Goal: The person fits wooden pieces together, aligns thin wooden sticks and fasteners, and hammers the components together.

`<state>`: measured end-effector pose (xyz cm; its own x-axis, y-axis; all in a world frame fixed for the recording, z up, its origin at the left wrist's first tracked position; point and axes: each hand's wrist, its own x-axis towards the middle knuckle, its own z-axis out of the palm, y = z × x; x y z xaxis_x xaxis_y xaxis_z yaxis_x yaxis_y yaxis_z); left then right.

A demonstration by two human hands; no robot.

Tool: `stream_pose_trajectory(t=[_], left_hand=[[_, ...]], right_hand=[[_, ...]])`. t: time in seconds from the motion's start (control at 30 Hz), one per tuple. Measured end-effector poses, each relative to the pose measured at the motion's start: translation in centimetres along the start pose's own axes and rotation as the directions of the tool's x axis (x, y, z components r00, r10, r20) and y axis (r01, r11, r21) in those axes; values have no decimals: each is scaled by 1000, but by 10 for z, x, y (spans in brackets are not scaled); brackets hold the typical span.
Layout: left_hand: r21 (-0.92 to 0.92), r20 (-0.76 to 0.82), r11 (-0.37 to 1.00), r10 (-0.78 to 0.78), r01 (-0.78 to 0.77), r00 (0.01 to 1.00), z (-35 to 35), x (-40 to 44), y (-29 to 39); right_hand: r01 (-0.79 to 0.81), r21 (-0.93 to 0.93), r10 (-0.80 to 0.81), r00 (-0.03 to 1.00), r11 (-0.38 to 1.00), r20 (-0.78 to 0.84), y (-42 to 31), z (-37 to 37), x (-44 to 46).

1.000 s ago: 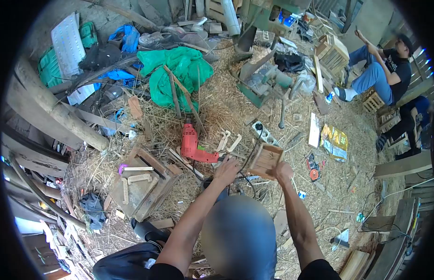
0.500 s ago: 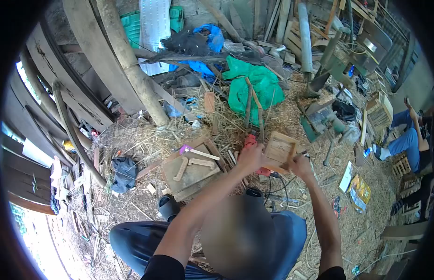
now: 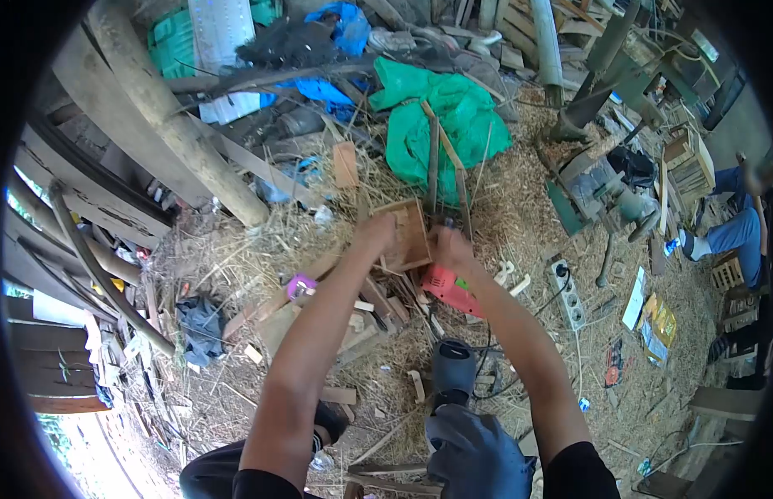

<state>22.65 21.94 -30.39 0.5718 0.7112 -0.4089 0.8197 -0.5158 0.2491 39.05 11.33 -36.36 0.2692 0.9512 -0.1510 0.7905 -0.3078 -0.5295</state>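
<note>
A small wooden box [image 3: 413, 233] is tilted between my two hands, above the straw-covered ground. My left hand [image 3: 376, 234] is closed on its left side. At the box's right edge is my right hand [image 3: 450, 248], fingers curled; whether they grip the box or a small dark thing beside it is hard to tell. The red drill [image 3: 454, 291] lies just below my right hand. Under my left forearm, a wooden block [image 3: 353, 337] with a purple tape roll [image 3: 301, 287] is partly hidden.
A green sheet [image 3: 436, 116] with sticks lies beyond the box. To the right are a power strip [image 3: 569, 295], a yellow bag [image 3: 657, 326] and a green machine [image 3: 582, 200]. A person [image 3: 740, 237] sits at the far right. A wooden pole [image 3: 178, 125] leans at the left.
The box has moved left, from the right side of the drill to beyond it. My left hand has left the drill and taken hold of the box. The view has shifted.
</note>
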Motion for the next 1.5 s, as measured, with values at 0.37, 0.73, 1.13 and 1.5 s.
stream_pose_trajectory(t=[0.37, 0.73, 1.13, 1.5], left_hand=[[-446, -266, 866, 114, -227, 957, 23, -61, 61], [-152, 13, 942, 303, -298, 953, 142, -203, 81], [387, 30, 740, 586, -550, 810, 226, -203, 86], [380, -570, 825, 565, -419, 597, 73, -252, 102]], right_hand=[[257, 174, -257, 966, 951, -19, 26, -46, -117], [136, 154, -158, 977, 979, 144, 73, -12, -288], [176, 126, -207, 929, 976, 306, 106, 73, -277], [262, -65, -244, 948, 963, 206, 31, -50, -246]])
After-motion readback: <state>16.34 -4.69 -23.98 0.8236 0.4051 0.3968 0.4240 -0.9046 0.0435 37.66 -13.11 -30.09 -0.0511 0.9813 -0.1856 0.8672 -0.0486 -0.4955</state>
